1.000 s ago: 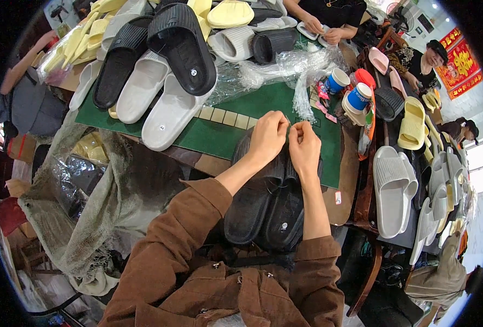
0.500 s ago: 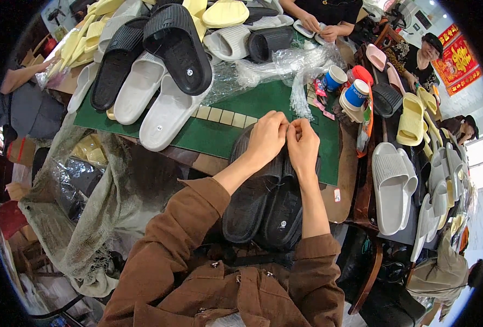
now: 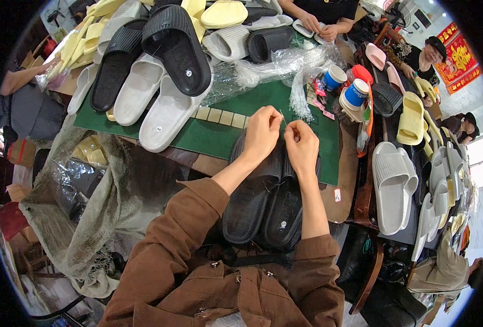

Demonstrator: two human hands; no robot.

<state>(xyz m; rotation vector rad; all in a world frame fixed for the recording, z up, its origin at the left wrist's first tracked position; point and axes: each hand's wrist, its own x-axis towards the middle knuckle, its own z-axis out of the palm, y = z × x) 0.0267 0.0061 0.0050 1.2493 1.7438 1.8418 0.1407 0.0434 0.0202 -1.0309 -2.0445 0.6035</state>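
A pair of black slide sandals (image 3: pixel 244 215) lies in front of me, soles down and toes away, side by side at the edge of the green mat (image 3: pixel 209 136). Above their straps, my left hand (image 3: pixel 260 133) pinches a thin pale strand that shows at its fingertips. My right hand (image 3: pixel 301 144) is a little to the right, its thumb and fingers pressed together near the strand; whether it holds the other end is too small to tell. Just beyond the hands lies a bundle of clear plastic strands (image 3: pixel 301 101).
Black, white and yellow slides are heaped at the back left, a white slide (image 3: pixel 168 117) nearest. Blue-and-white paper cups (image 3: pixel 356 95) stand right of the mat. Grey slides (image 3: pixel 392 185) lie farther right. Across the table, a person's hands (image 3: pixel 320 30) handle a light slide. A mesh sack (image 3: pixel 81 240) hangs at left.
My hands have drawn slightly apart and down, and the thin strand now shows at my left fingertips. At the far right, a person has picked up a yellow slide. The black slides have stayed put.
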